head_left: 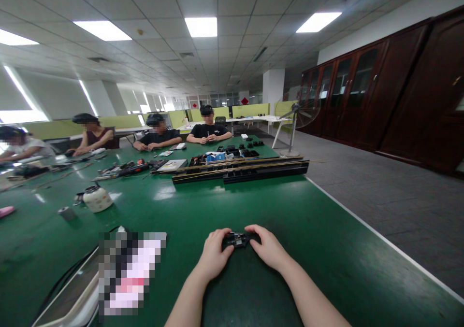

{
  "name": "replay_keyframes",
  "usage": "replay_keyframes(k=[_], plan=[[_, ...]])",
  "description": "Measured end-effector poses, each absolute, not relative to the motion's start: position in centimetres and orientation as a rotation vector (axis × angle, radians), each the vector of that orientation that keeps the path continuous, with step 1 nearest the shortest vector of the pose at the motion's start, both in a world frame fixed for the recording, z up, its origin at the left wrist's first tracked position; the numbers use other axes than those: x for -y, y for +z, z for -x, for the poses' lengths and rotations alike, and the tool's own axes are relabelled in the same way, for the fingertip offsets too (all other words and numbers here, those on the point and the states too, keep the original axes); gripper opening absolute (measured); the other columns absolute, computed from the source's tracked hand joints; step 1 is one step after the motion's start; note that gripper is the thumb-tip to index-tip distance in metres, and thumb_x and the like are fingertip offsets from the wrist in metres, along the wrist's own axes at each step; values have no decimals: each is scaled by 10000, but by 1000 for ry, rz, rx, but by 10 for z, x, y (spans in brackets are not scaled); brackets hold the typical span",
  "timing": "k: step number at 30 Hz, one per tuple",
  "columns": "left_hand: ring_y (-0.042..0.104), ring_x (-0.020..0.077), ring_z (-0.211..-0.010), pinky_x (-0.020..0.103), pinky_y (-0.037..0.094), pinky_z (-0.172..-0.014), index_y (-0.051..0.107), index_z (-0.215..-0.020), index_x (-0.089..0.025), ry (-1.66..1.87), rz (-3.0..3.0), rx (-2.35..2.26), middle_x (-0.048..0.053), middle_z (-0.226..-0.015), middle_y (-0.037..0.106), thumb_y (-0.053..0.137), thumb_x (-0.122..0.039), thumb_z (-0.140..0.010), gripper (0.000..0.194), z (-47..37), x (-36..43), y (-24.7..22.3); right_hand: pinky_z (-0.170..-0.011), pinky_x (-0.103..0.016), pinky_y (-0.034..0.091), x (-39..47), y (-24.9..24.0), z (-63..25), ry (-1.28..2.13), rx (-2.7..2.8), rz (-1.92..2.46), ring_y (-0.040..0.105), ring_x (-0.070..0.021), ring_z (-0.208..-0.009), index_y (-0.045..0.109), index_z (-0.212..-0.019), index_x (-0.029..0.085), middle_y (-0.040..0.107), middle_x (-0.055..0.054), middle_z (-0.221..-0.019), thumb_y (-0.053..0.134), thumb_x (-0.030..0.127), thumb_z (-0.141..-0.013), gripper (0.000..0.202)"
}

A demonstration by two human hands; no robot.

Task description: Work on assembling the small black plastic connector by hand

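Between my two hands is a small black part with metallic bits in its middle (238, 240), low over or on the green table; I cannot tell which. My left hand (216, 250) grips its left end between thumb and fingers. At the other end, my right hand (268, 248) pinches it with the thumb below and the fingers above. The part's exact kind is too small to make out, and its ends are partly hidden by my fingertips.
Across the green table (181, 206) lie long black rails (266, 171) with thin rods. To the left stand a white patterned pot (97, 199), a grey roll (67, 214) and a white-framed device (72, 293). Several people sit at the far side; a fan (294, 119) stands beyond the right edge.
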State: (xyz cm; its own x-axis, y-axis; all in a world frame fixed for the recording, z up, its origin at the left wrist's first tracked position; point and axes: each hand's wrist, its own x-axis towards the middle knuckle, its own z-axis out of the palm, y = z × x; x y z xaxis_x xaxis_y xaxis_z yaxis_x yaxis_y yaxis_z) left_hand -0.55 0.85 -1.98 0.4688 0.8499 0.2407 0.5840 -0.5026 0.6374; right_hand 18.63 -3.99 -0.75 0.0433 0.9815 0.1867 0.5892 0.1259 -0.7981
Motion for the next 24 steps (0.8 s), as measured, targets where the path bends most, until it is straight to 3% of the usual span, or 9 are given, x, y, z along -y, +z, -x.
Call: replay_keyframes(k=[24], plan=[[524,236,-1026,367,386,-922,559,-1082,-188,739,-2265,-1247,75,-1093,603,539,-131,-741,346,4,-8,-20,-975,-343,408,39,-8,-187,652,1649,1573,579,-181,-1054,608,-1046,182,651,-62,-1098,437,126,-757,341]])
